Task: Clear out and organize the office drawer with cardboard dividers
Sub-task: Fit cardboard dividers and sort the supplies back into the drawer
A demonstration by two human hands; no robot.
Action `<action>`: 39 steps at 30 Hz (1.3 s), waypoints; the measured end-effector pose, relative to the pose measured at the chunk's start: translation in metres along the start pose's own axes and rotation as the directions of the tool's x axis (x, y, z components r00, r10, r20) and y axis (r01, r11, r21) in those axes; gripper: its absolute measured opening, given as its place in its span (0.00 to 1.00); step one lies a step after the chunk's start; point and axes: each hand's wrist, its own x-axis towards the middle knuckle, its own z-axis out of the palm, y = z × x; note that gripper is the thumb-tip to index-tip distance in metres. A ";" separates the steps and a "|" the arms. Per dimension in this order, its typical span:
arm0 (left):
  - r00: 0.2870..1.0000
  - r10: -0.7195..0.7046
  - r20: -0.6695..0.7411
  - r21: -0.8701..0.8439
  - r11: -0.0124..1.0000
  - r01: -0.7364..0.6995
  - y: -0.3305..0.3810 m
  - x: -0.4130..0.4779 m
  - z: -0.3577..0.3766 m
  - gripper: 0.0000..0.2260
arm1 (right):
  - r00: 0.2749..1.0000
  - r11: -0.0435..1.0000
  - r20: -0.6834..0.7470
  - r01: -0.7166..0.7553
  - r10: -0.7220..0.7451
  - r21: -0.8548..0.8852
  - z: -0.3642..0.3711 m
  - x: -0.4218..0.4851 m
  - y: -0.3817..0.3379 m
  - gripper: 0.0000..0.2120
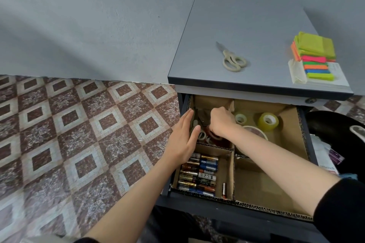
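Drawer (311, 144) pulled open, lined w/ cardboard dividers (234, 173), four compartments.
Front-L compartment: batteries (197, 173) stacked in rows; one lone battery (224, 189) by the centre divider.
Left grip (185, 138): fingers straight, held together, flat against the L cardboard wall of the rear-L compartment.
Right grip (221, 122): knuckles up, fingers curled down into the same compartment; can't tell what it pinches, fingertips hidden.
Small white rolls (203, 136) lie just below it.
Rear-R compartment: tape rolls (268, 121), approx three, one partly under the R forearm.
Desk (246, 25) top above: scissors (232, 58) lying closed; sticky notes (314, 57) stacked near R edge.
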 end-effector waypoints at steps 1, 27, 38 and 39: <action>1.000 0.000 -0.001 0.001 1.000 0.000 0.000 0.000 0.000 0.28 | 1.000 1.000 -0.007 -0.004 0.004 0.030 -0.002 -0.001 0.000 0.07; 0.955 0.124 -0.269 0.081 0.991 -0.105 0.086 0.056 -0.033 0.08 | 0.925 0.850 -0.369 0.122 0.089 0.512 -0.083 -0.082 0.103 0.07; 0.965 -0.012 -0.263 0.145 0.988 0.051 0.129 0.140 -0.020 0.09 | 0.941 0.829 -0.326 0.109 0.093 0.549 -0.060 -0.073 0.124 0.04; 0.968 -0.030 -0.248 0.174 0.982 0.075 0.129 0.145 -0.018 0.11 | 0.943 0.818 -0.319 0.106 0.098 0.565 -0.058 -0.073 0.128 0.05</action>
